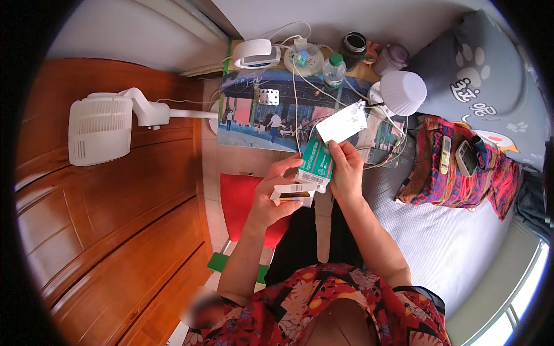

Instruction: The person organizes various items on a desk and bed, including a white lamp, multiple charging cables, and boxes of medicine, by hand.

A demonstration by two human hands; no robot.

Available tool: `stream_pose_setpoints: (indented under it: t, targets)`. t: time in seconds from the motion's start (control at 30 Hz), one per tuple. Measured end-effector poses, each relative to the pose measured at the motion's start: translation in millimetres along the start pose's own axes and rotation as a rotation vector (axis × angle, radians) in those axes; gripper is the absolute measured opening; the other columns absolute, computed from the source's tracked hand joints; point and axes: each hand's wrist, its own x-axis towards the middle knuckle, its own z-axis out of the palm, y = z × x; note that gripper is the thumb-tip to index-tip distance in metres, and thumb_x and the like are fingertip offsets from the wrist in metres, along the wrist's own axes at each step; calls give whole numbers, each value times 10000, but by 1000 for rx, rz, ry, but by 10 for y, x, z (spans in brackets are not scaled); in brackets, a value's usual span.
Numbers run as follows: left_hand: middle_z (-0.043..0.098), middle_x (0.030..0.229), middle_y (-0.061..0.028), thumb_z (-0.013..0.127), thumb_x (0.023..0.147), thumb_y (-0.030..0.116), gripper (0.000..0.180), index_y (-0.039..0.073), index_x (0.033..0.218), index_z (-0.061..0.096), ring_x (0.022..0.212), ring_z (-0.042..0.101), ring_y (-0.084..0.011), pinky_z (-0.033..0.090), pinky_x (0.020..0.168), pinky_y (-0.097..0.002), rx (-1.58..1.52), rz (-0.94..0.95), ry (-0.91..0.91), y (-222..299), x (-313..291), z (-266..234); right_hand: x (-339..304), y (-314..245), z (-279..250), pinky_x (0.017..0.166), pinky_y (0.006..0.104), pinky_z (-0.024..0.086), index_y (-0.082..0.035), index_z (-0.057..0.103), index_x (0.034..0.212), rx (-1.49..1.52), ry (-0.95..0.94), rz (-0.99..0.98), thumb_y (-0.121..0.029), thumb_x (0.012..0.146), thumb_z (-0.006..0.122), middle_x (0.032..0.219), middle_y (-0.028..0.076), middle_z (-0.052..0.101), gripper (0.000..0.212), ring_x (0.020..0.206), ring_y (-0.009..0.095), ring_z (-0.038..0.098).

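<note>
A green and white medicine box point(316, 158) is held between my two hands above the near edge of the small table. My right hand point(346, 173) is closed on its right side, thumb near the top. A flat white sheet or pack point(343, 121) sticks out past the box's far end; its kind is unclear. My left hand point(269, 193) curls round the box's left side and a white carton end with raised flaps point(293, 192). Whether that end belongs to the green box or to a second carton, I cannot tell. A blister pack point(268, 97) lies on the table.
On the table point(242, 132) stand a green-capped bottle point(334, 70), a dark jar point(353, 47), a power strip point(306, 60) with trailing cables and a white lamp point(403, 93). A white fan-like appliance point(101, 130) is left. A red stool point(245, 202) sits below; the bed point(427, 230) lies right.
</note>
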Motion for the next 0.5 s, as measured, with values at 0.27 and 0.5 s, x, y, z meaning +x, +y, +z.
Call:
stream_pose_setpoints:
  t: [0.27,0.5]
  targets:
    - [483,1250,-147,676,641,-89,344,24,964,641,1110,528,-250,460,921,-338,58,-78,-23,59,-144,20,67,147,-155,567,227,438,29,585,826,7,75,67,-82,885,577,730,27,588,126,632,90,539]
    - [503,1230,-131,703,642,-40,277,32,903,646,1116,521,-240,441,906,-325,173,-90,-39,118,-162,-30,88,381,-145,620,279,495,43,579,837,135,122,302,-42,876,557,769,58,599,96,658,140,584]
